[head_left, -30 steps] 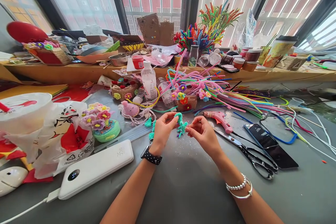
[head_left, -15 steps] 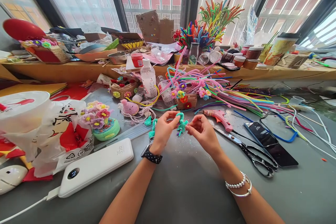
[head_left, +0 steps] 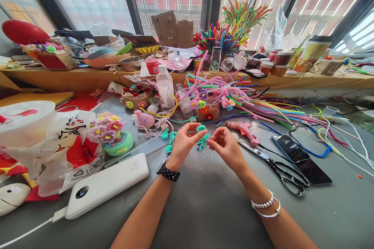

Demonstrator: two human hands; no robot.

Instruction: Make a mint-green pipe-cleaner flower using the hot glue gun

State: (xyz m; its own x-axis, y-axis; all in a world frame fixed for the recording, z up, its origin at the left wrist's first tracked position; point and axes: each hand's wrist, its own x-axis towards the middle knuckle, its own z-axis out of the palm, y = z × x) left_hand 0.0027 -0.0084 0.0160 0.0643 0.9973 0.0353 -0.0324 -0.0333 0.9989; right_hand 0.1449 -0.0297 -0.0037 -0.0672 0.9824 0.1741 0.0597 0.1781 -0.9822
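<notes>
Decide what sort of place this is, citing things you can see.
Most likely a hobby craft desk: a heap of coloured fuzzy pipe cleaners, a pink plastic hot-glue gun and black-handled metal scissors lie on the grey tabletop, and the left hand and right hand pinch a small teal pipe-cleaner twist.

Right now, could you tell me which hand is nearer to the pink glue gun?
The right hand: it is just beside the pink glue gun, not touching. The left hand is farther off, across the teal pipe-cleaner piece both hands pinch.
</notes>
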